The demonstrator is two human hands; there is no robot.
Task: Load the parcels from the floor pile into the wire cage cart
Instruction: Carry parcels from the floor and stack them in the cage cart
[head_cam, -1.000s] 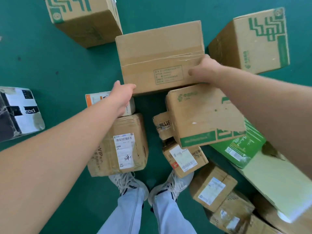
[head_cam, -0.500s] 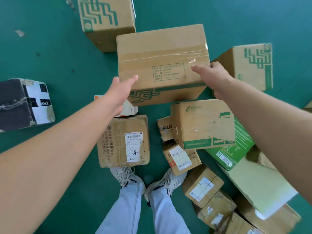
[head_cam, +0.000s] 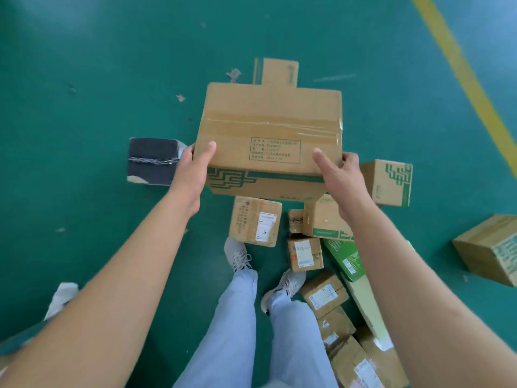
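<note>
So we've got the big cardboard box up off the green floor, held out in front of us above the parcel pile. Left hand grips its left side, thumb flat on the top face, the other fingers wrapped round the edge. Right hand does the same on the right side, thumb on top, fingers curled over the corner. The box is taped across the top and has a green printed pattern on the near side. Just left of the box there's a black wrapped parcel on the floor, and a green-printed carton sits just right of it. Our sneakers are right below the box, beside the pile.
</note>
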